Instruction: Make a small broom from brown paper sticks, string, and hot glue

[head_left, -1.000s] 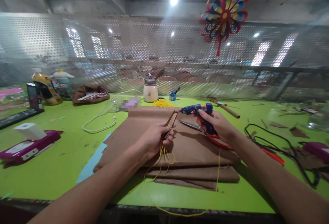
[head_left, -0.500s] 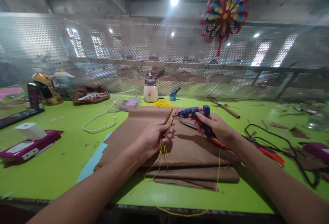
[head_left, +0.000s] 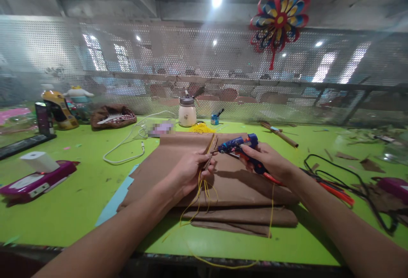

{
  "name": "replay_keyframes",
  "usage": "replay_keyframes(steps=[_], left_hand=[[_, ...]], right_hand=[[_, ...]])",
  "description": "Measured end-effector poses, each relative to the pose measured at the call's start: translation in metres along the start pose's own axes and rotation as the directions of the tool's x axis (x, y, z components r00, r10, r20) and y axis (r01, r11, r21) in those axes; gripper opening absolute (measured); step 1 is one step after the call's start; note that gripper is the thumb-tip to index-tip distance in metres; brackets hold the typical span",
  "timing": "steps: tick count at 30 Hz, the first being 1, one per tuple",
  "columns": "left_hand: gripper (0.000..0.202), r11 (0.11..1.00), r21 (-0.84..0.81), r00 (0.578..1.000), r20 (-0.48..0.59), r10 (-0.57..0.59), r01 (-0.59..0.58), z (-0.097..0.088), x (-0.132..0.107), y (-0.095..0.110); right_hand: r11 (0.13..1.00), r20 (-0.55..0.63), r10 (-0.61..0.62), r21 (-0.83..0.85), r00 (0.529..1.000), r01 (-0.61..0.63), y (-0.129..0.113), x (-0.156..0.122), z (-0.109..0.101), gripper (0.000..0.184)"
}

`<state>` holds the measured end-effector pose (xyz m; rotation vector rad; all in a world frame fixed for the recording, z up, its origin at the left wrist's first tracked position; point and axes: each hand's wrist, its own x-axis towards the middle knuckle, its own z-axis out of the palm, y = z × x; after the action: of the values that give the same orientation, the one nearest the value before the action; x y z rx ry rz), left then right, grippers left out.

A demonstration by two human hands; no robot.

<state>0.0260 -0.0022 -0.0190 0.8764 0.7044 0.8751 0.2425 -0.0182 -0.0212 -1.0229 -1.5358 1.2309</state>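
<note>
My left hand (head_left: 188, 171) is closed on a thin brown cardboard strip (head_left: 210, 150), held upright over a stack of brown paper sheets (head_left: 229, 184). Yellow string (head_left: 204, 193) hangs from that hand down over the paper and the table's front edge. My right hand (head_left: 270, 161) grips a blue glue gun (head_left: 237, 144), with its nozzle touching the upper end of the strip. Red-handled scissors (head_left: 338, 193) lie on the paper behind and to the right of my right hand, partly hidden by it.
The green table (head_left: 79, 197) holds a white cable (head_left: 127, 146), a cream jar (head_left: 186, 114), a pink case with a white box (head_left: 35, 178) at left, black cable (head_left: 347, 180) and brown scraps at right. A perforated metal screen (head_left: 159, 65) stands behind, with a paper pinwheel (head_left: 279, 14) hanging on it.
My right hand has brought the glue gun leftward until its nozzle meets the strip. My left hand has held the strip nearly still.
</note>
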Motion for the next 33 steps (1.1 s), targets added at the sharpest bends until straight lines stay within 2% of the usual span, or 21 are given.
replay_keyframes(steps=[10, 16, 21, 24, 29, 33], left_hand=[[0.021, 1.000, 0.016, 0.999, 0.039, 0.018, -0.018, -0.0015, 0.0023, -0.0032], [0.021, 1.000, 0.014, 1.000, -0.012, 0.027, -0.027, -0.0010, 0.0020, -0.0020], [0.016, 0.999, 0.039, 0.997, -0.065, 0.033, -0.031, 0.0025, 0.0002, -0.0001], [0.016, 0.999, 0.032, 0.997, -0.076, 0.027, -0.025, 0.0028, -0.0001, 0.0000], [0.020, 1.000, -0.002, 0.998, -0.058, 0.028, -0.028, 0.0018, 0.0000, 0.0001], [0.015, 0.999, 0.010, 0.997, -0.067, 0.033, -0.033, 0.0015, -0.0004, 0.0011]], right_hand=[[0.997, -0.094, -0.075, -0.009, 0.993, 0.075, 0.0035, 0.0069, -0.0072, 0.037], [1.000, -0.012, -0.015, -0.023, 1.000, 0.015, 0.0021, 0.0033, -0.0053, 0.038], [0.998, 0.061, -0.026, -0.048, 0.998, 0.028, 0.0002, 0.0000, -0.0024, 0.036], [0.999, 0.061, -0.026, -0.039, 0.998, 0.028, 0.0014, 0.0009, -0.0041, 0.036], [1.000, -0.011, -0.007, -0.027, 1.000, 0.006, 0.0041, 0.0030, -0.0071, 0.038], [0.999, 0.016, -0.011, -0.037, 1.000, 0.011, 0.0020, 0.0009, -0.0036, 0.036]])
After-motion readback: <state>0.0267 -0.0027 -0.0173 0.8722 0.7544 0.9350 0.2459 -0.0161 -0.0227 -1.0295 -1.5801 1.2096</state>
